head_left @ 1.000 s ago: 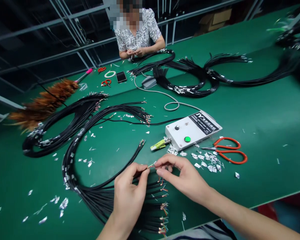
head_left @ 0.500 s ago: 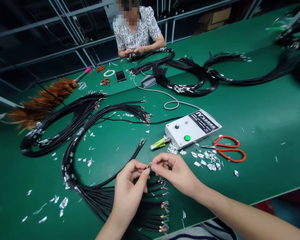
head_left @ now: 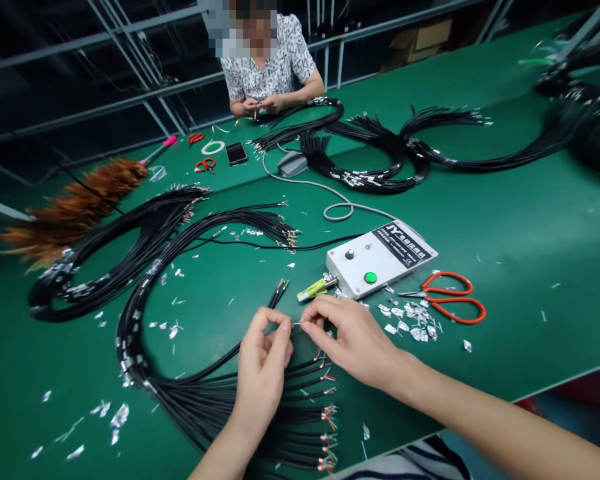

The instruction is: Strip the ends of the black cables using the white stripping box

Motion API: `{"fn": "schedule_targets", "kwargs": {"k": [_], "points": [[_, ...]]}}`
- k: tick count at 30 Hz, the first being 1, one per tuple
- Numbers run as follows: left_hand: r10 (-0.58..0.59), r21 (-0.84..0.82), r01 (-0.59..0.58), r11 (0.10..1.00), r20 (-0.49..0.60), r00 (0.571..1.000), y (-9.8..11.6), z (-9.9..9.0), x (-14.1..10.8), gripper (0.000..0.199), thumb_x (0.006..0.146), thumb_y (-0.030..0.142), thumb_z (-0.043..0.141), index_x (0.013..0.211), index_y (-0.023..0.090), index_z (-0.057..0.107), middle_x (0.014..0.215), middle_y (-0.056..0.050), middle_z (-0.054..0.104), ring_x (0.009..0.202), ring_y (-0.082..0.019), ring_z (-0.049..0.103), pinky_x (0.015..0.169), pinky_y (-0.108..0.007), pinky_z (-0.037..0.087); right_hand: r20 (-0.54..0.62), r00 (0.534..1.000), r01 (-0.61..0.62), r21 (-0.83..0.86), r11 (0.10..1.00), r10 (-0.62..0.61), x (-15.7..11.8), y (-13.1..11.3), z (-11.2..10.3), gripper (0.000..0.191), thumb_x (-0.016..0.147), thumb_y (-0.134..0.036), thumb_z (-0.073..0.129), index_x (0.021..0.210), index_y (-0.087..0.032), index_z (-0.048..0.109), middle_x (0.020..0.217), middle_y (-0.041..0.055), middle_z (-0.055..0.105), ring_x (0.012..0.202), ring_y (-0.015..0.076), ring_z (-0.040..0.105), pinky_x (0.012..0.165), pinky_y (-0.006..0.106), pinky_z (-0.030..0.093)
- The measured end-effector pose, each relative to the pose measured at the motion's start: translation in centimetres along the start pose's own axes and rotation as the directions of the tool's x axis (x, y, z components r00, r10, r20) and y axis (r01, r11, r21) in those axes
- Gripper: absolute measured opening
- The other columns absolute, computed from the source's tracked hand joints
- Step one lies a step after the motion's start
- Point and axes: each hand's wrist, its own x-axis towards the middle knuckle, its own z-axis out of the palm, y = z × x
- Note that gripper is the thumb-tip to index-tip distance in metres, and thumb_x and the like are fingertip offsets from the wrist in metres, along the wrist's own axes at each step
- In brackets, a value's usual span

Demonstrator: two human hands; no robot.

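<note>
My left hand (head_left: 264, 363) is closed, thumb against fingers, on the end of a black cable that is mostly hidden behind it. A thin pale strand (head_left: 296, 325) spans the small gap to my right hand (head_left: 347, 339), whose thumb and forefinger pinch it. Under and beside my hands, a fan of black cables (head_left: 200, 393) lies with stripped ends of coloured wires (head_left: 329, 417) pointing right. Just beyond my fingers, a white box machine (head_left: 355, 267) with a green button has a yellow-green clip (head_left: 313, 289) on its shaft.
Orange-handled scissors (head_left: 455, 300) lie right of the machine among foil scraps (head_left: 417, 320). Coiled cable bundles (head_left: 45, 303) rest at left, with more (head_left: 370, 177) farther back. A feather duster (head_left: 80, 200) and a phone (head_left: 237, 153) lie beyond. Across the table (head_left: 520, 253) sits a co-worker (head_left: 267, 73).
My hands have drawn slightly apart, and a pale strand now shows between them. My left hand has turned more upright. The whole view has shifted a little.
</note>
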Motion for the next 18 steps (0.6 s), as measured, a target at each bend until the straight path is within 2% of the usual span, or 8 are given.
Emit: {"fn": "schedule_targets", "kwargs": {"k": [2, 4, 8, 10, 14, 18], "points": [[0.003, 0.006, -0.003, 1.000, 0.012, 1.000, -0.1, 0.0, 0.1, 0.031, 0.084, 0.048, 0.062, 0.077, 0.020, 0.051, 0.051, 0.009, 0.037, 0.044, -0.008, 0.034, 0.042, -0.019, 0.027, -0.036, 0.991, 0.122, -0.207, 0.971, -0.132, -0.1, 0.0, -0.2, 0.008, 0.092, -0.024, 0.059, 0.096, -0.018, 0.064, 0.088, 0.0041, 0.070, 0.078, 0.0185, 0.063, 0.070, 0.031, 0.041], [-0.001, 0.015, 0.001, 1.000, 0.029, 1.000, -0.1, 0.0, 0.3, 0.031, 0.083, 0.048, 0.062, 0.076, 0.020, 0.051, 0.052, 0.009, 0.037, 0.045, -0.008, 0.035, 0.043, -0.019, 0.028, -0.042, 0.966, 0.221, -0.383, 0.897, -0.256, -0.1, 0.0, -0.2, 0.014, 0.095, -0.028, 0.058, 0.100, -0.017, 0.064, 0.093, 0.0067, 0.071, 0.082, 0.0203, 0.063, 0.070, 0.033, 0.038], [0.016, 0.024, -0.017, 1.000, 0.050, 0.999, -0.3, 0.0, 0.6, 0.029, 0.083, 0.046, 0.062, 0.076, 0.020, 0.051, 0.055, 0.008, 0.039, 0.044, -0.008, 0.035, 0.042, -0.019, 0.027, 0.059, 0.909, 0.373, -0.551, 0.746, -0.412, 0.5, 0.6, -0.5, 0.023, 0.098, -0.018, 0.050, 0.082, -0.019, 0.066, 0.080, 0.0016, 0.069, 0.074, 0.0174, 0.058, 0.066, 0.033, 0.031], [0.033, 0.026, -0.035, 0.999, 0.055, 0.998, -0.5, 0.0, 0.8, 0.028, 0.083, 0.045, 0.062, 0.075, 0.020, 0.051, 0.055, 0.008, 0.039, 0.045, -0.008, 0.035, 0.042, -0.019, 0.026, 0.071, 0.897, 0.390, -0.591, 0.706, -0.436, 0.9, 1.2, -1.2, 0.024, 0.098, -0.016, 0.050, 0.081, -0.019, 0.066, 0.081, 0.0010, 0.070, 0.076, 0.0176, 0.058, 0.067, 0.033, 0.031], [0.048, 0.038, -0.049, 0.998, 0.035, 0.998, -0.9, 0.2, 1.7, 0.025, 0.084, 0.042, 0.060, 0.075, 0.020, 0.050, 0.051, 0.009, 0.037, 0.044, -0.008, 0.034, 0.043, -0.019, 0.026, 0.077, 0.915, 0.336, -0.690, 0.641, -0.396, 1.5, 2.5, -2.9, 0.014, 0.096, -0.016, 0.055, 0.092, -0.017, 0.068, 0.094, 0.0039, 0.073, 0.088, 0.0206, 0.059, 0.070, 0.035, 0.032], [0.055, 0.052, -0.056, 0.997, 0.016, 0.998, -1.4, 0.6, 2.8, 0.024, 0.083, 0.040, 0.059, 0.075, 0.020, 0.048, 0.048, 0.010, 0.035, 0.042, -0.008, 0.033, 0.043, -0.019, 0.025, 0.125, 0.917, 0.341, -0.740, 0.580, -0.380, 1.6, 2.7, -3.1, 0.010, 0.093, -0.013, 0.059, 0.096, -0.016, 0.068, 0.098, 0.0054, 0.073, 0.092, 0.0222, 0.059, 0.074, 0.037, 0.033]]}}
